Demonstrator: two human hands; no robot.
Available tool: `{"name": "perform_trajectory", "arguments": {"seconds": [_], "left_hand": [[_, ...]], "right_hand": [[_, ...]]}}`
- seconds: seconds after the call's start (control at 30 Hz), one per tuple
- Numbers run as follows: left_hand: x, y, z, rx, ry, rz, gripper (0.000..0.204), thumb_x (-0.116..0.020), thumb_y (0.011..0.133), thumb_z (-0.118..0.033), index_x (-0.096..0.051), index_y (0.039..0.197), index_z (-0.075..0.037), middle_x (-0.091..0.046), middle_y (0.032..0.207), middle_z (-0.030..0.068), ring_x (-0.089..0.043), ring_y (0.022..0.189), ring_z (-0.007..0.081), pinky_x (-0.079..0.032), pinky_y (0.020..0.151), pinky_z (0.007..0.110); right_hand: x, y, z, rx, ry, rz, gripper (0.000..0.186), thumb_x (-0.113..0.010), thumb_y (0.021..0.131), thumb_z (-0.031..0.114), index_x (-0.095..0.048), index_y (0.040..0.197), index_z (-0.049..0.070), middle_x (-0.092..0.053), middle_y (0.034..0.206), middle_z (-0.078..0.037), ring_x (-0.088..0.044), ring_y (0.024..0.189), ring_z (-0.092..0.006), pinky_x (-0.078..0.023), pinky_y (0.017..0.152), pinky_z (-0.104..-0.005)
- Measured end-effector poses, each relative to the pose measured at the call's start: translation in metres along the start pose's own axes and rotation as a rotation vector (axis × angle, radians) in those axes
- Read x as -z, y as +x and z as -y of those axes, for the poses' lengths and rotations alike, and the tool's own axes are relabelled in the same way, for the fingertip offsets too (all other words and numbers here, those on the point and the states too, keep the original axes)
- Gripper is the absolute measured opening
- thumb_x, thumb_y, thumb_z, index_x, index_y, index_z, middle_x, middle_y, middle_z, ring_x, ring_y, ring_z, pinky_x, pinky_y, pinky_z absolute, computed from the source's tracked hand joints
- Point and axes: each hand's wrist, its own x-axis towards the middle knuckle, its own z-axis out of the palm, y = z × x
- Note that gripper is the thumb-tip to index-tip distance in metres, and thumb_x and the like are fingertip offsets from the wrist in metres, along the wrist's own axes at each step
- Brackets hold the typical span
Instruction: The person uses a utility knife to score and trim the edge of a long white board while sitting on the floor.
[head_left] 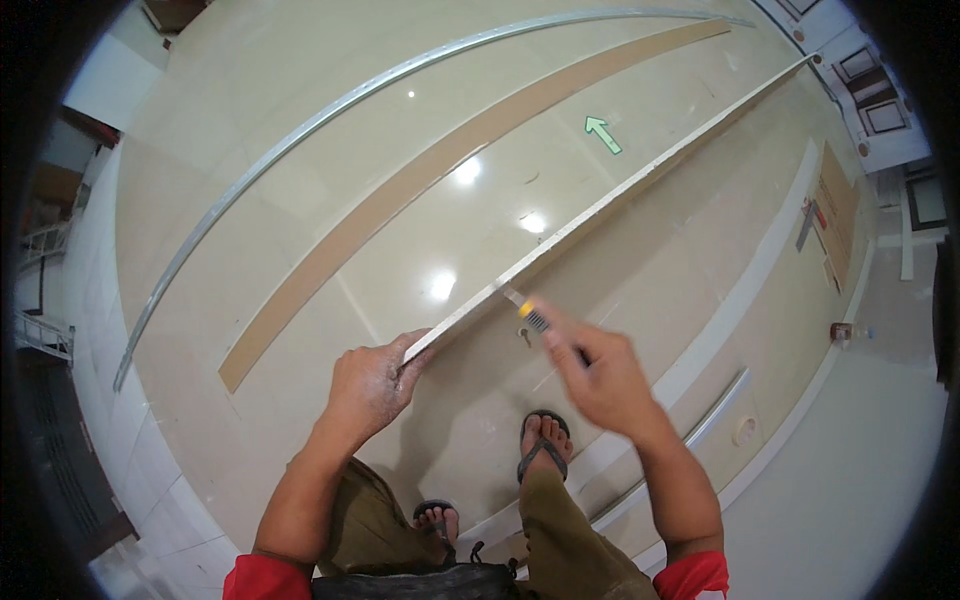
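A long, narrow strip of board [600,205], pale along its rough edge, runs from near my body to the far right. It stands tilted on its side. My left hand [375,380], dusty with white powder, is closed around its near end. In my right hand [603,378] is a utility knife [537,319] with a yellow-and-black handle. The knife's blade meets the board's upper edge, a little way beyond my left hand. My right hand is slightly blurred.
On the glossy tiled floor lie a brown strip [450,180] and a thin metal channel [370,88]. A green arrow [603,135] marks the floor. Cardboard [836,215], a bottle [845,331], a tape roll [744,431] and a metal length [716,408] are at the right.
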Motion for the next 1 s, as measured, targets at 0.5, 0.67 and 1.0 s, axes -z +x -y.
{"name": "perform_trajectory", "arguments": {"seconds": [0.5, 0.67, 1.0], "left_hand": [[0.0, 0.0, 0.0, -0.011, 0.008, 0.001, 0.031, -0.07, 0.101, -0.03, -0.075, 0.13, -0.018, -0.074, 0.079, 0.0168, -0.072, 0.07, 0.0396, -0.058, 0.067, 0.048], [0.001, 0.001, -0.004, -0.013, 0.039, 0.009, 0.032, -0.071, 0.1, -0.03, -0.075, 0.13, -0.019, -0.074, 0.079, 0.017, -0.072, 0.07, 0.0403, -0.058, 0.067, 0.048], [0.0, 0.002, -0.003, -0.017, -0.003, -0.005, 0.032, -0.071, 0.1, -0.027, -0.074, 0.13, -0.02, -0.075, 0.082, 0.0164, -0.072, 0.071, 0.0397, -0.058, 0.069, 0.049]], "right_hand": [[0.022, 0.02, -0.006, -0.145, -0.064, -0.17, 0.042, -0.059, 0.111, 0.021, -0.064, 0.148, 0.002, -0.076, 0.105, -0.018, -0.066, 0.093, -0.009, -0.055, 0.086, -0.031], [-0.03, -0.01, -0.009, 0.063, -0.01, -0.116, 0.041, -0.059, 0.11, 0.018, -0.064, 0.147, 0.003, -0.073, 0.13, -0.028, -0.071, 0.114, -0.0138, -0.055, 0.099, -0.0333], [-0.016, 0.004, -0.008, -0.121, -0.084, -0.23, 0.042, -0.06, 0.109, 0.021, -0.065, 0.147, 0.006, -0.073, 0.092, -0.022, -0.074, 0.078, -0.0263, -0.058, 0.076, -0.0401]]}}
